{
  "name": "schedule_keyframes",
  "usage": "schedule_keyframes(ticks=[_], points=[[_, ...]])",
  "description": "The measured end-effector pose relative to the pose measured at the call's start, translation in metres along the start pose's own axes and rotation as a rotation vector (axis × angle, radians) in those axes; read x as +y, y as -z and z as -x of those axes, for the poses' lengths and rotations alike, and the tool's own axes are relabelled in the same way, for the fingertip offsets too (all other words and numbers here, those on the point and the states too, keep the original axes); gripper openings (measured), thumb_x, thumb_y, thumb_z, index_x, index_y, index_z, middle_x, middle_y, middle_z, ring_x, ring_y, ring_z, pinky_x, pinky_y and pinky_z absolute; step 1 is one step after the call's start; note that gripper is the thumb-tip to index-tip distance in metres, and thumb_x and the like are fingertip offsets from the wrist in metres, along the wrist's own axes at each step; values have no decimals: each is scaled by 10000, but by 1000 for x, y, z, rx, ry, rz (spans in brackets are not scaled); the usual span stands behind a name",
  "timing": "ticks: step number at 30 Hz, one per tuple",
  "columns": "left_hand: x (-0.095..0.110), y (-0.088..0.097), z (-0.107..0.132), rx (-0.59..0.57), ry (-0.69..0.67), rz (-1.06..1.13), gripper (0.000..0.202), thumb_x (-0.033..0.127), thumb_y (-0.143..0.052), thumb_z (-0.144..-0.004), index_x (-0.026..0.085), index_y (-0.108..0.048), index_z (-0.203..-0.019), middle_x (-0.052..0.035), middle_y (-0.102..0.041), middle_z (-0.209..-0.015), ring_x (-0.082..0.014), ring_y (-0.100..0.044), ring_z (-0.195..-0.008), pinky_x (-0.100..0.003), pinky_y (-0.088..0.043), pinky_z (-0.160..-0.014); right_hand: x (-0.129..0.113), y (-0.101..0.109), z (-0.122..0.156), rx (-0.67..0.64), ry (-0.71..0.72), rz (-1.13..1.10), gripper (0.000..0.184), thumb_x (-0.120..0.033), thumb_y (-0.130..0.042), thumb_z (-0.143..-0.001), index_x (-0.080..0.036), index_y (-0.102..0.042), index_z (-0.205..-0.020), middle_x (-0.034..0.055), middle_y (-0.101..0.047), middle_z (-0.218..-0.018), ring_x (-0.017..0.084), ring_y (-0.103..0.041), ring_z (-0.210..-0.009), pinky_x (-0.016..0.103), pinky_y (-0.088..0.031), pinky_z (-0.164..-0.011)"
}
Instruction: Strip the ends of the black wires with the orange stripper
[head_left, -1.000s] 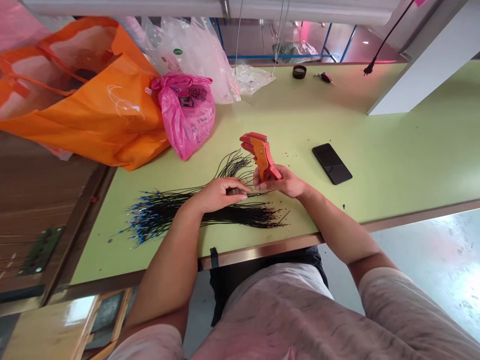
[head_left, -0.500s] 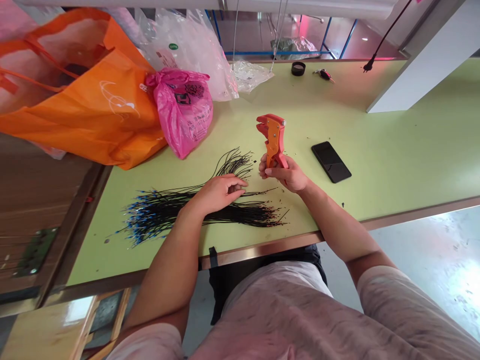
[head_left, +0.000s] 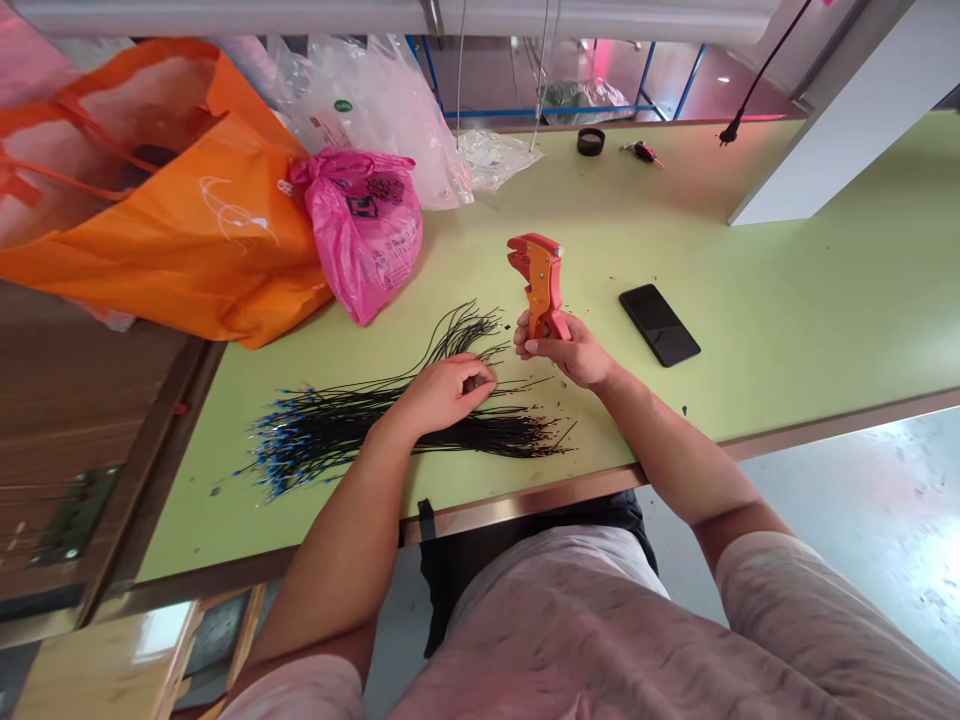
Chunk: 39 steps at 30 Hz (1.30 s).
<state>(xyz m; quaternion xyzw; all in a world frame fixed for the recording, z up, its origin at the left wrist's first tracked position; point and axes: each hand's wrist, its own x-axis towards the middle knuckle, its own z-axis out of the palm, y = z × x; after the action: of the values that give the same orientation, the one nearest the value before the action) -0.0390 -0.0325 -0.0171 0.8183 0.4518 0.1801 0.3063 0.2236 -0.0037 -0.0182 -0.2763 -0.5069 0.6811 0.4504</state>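
My right hand (head_left: 570, 348) is wrapped round the handles of a red and orange wire stripper (head_left: 543, 280), held upright with its jaws at the top, pointing left. Over the bundle of black wires (head_left: 352, 425) lies my left hand (head_left: 444, 390), thumb and forefinger pinched together at a black wire; its exact hold is partly hidden by the fingers. Blue-tipped ends (head_left: 281, 445) of the bundle fan out on the left, and the other ends lie to the right. A smaller group of black wires (head_left: 466, 328) curves away behind my left hand.
Plastic bags fill the back left: a big orange bag (head_left: 187, 220), a pink bag (head_left: 369, 235) and a clear bag (head_left: 382, 110). A black phone (head_left: 660, 325) lies right of my right hand. Farther back are a black ring (head_left: 590, 142), keys (head_left: 643, 152) and a hanging plug (head_left: 731, 130).
The fingertips of my left hand have closed together over the wires. My right hand keeps the wire stripper in nearly the same spot; the view has shifted slightly.
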Motion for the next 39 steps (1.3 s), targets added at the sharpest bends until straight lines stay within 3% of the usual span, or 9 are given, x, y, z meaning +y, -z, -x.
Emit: schedule_keyframes(ticks=[6,12,18,21,25,28,32,34,39], points=[[-1,1,0,121,129,205,307,524,-690,-924,219,-715,-914,-12,-696,-786,-180,-598,-682,-309,-479,-666,1,0,-1,83,16,46,452,-344,-954,-726,-220,-704,-1082,12,-760,-966,177,-698,-873,380,-599,-866],[-9,1,-2,263,217,417,452,571,-765,-886,184,-764,-1120,15,-652,-741,-151,-580,-627,-269,-445,-598,4,1,0,145,120,283,446,-436,-904,-787,-225,-672,-1104,27,-754,-985,200,-698,-942,406,-609,-911],[-13,3,-3,366,166,564,437,617,-807,-908,188,-807,-992,13,-644,-652,-132,-555,-597,-256,-431,-599,6,0,7,100,198,764,392,-339,-749,-841,-194,-670,-1196,97,-784,-1110,248,-724,-968,456,-590,-942],[-9,4,-4,419,150,663,437,595,-914,-804,191,-793,-922,16,-658,-642,-131,-562,-590,-260,-455,-608,9,-2,8,19,331,996,437,-275,-701,-817,-181,-677,-1243,137,-789,-1171,282,-720,-1031,468,-573,-971],[2,8,-4,457,150,732,509,570,-1017,-641,190,-809,-908,-41,-787,-830,-177,-672,-709,-303,-548,-699,15,-5,9,-56,449,1233,483,-239,-690,-786,-167,-688,-1264,159,-785,-1178,316,-692,-1061,481,-535,-982],[4,8,-4,489,146,740,539,588,-1032,-607,198,-805,-902,-52,-805,-875,-195,-701,-754,-316,-575,-727,16,-7,10,-59,461,1268,466,-263,-687,-821,-171,-683,-1277,160,-777,-1176,321,-674,-1064,469,-521,-968],[-2,4,-5,535,148,753,525,613,-1012,-655,192,-786,-870,-8,-750,-776,-141,-615,-649,-265,-511,-622,16,-7,10,9,467,1256,436,-279,-673,-873,-172,-673,-1296,159,-768,-1175,317,-663,-1069,461,-511,-967],[-4,3,-5,544,145,745,505,591,-1014,-661,186,-791,-867,3,-736,-758,-134,-603,-659,-257,-504,-636,15,-8,10,29,463,1247,426,-283,-671,-888,-175,-671,-1301,158,-767,-1184,314,-661,-1070,463,-509,-974],[1,4,-2,446,161,777,470,460,-1051,-577,187,-798,-863,-17,-769,-820,-162,-638,-709,-297,-551,-692,15,-12,12,9,472,1239,424,-328,-677,-910,-174,-671,-1305,162,-764,-1210,325,-658,-1104,474,-510,-985]])
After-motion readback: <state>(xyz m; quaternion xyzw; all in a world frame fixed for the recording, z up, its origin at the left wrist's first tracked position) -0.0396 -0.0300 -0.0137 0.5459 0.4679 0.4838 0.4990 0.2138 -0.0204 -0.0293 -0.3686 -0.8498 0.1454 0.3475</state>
